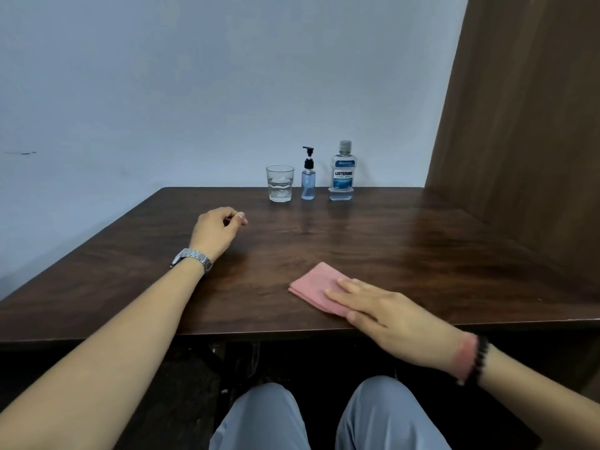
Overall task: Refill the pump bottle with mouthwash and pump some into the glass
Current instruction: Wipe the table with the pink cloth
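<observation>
Head view is showing both hands resting low on the tabletop (389, 241); the left hand (216, 230) is lying with its grip loosely curled and holding nothing; the right hand (386, 308) is pressing flat, fingers straight, on a folded pink cloth (313, 289). Well beyond both grips, by the wall, the glass (280, 183), the pump bottle (308, 180) and the mouthwash bottle (341, 173) are standing upright in a row, close together but apart.

Risks, as I judge them: a reach for the middle bottle could be knocking a neighbour over, since they are standing so near; pouring into the pump bottle's narrow neck is likely to spill.

Hard to tell: whether the glass is holding liquid; the left fingertips are tucked from sight; the bottles' fill levels are unclear.
</observation>
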